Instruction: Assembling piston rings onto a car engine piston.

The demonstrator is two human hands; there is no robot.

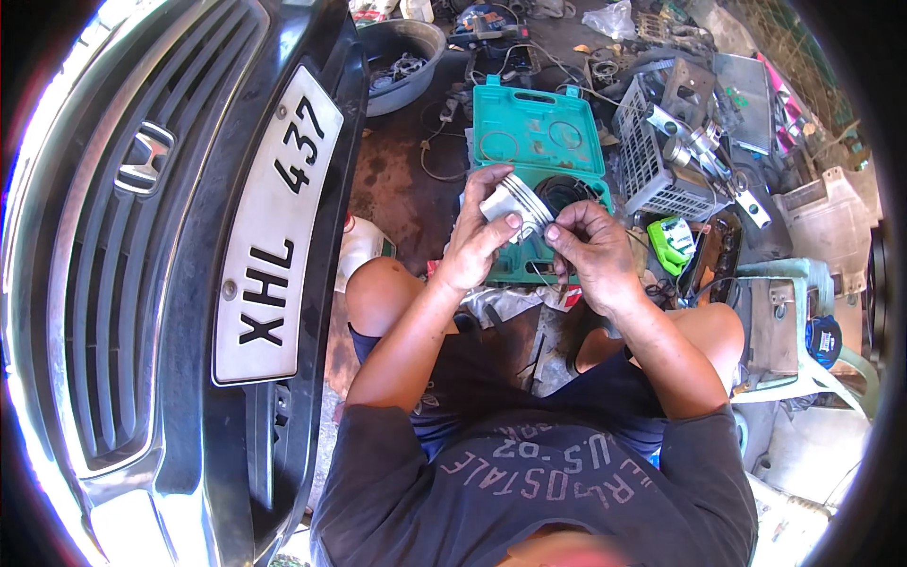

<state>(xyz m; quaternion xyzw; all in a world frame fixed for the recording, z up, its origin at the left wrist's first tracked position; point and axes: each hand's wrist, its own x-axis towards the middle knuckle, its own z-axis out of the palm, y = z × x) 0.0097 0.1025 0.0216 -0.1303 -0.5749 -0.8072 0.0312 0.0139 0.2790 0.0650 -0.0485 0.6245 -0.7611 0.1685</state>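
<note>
My left hand (477,236) is closed around a silver engine piston (515,206), tilted over the open case. Dark grooves run round the piston's end, on the side facing my right hand. My right hand (595,250) is closed, thumb and fingertips pinched at that grooved edge. A thin curved piece like a piston ring (537,267) hangs below the piston by my right fingers; how far they grip it is partly hidden. Beneath both hands lies the teal plastic tool case (539,128), lid laid back, with a dark round coil (572,192) inside.
A car's black front bumper (189,312) fills the left. At the upper left stands a grey basin (416,80) of parts. To the right are a grey crate (638,142) with metal parts on it, a green bottle (671,246) and a pale green plastic chair (803,312).
</note>
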